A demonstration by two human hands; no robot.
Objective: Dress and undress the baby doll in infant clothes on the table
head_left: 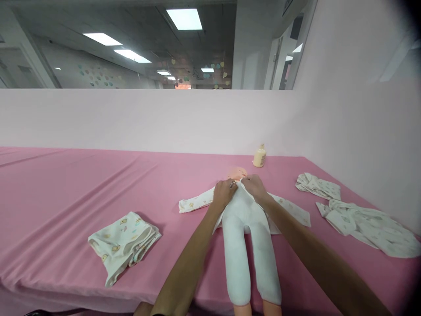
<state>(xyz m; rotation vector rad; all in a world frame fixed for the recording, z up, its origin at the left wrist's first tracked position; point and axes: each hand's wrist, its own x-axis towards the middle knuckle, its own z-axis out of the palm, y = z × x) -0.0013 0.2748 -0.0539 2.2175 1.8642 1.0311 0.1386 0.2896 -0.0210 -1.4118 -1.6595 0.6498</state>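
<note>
A pink-sheeted worktop (66, 184) is running along pale pink partition walls (148, 118), while ceiling light panels (184, 19) are glowing over the room beyond.

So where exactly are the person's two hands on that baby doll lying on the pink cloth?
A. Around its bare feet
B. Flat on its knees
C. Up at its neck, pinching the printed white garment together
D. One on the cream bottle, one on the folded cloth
C: both the left hand and the right hand meet just below the baby doll's head, gripping the edges of the printed white garment at the collar.
</note>
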